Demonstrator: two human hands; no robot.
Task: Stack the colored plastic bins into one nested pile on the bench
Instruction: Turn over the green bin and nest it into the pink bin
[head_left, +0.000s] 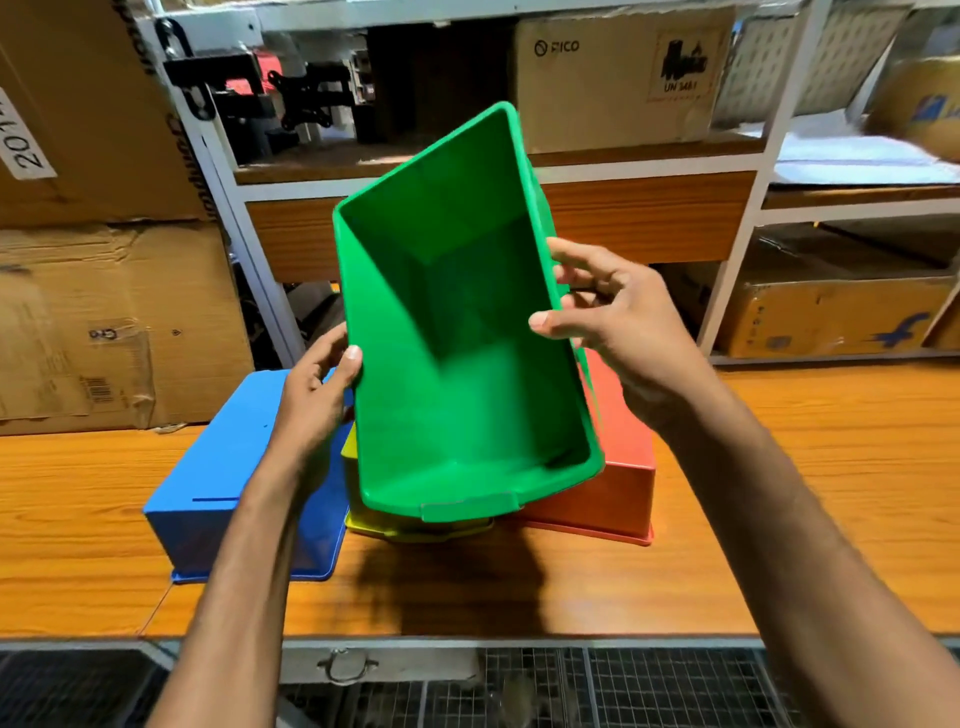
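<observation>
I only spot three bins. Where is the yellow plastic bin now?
Head view, centre of the wooden bench: the yellow plastic bin sits beneath the held green plastic bin, between the blue plastic bin on its left and the red plastic bin.

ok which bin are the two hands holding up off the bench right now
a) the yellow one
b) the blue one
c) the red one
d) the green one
D: the left hand and the right hand grip opposite rims of the green bin, tilted with its opening toward the camera, while the blue bin, yellow bin and red bin sit on the bench.
</observation>
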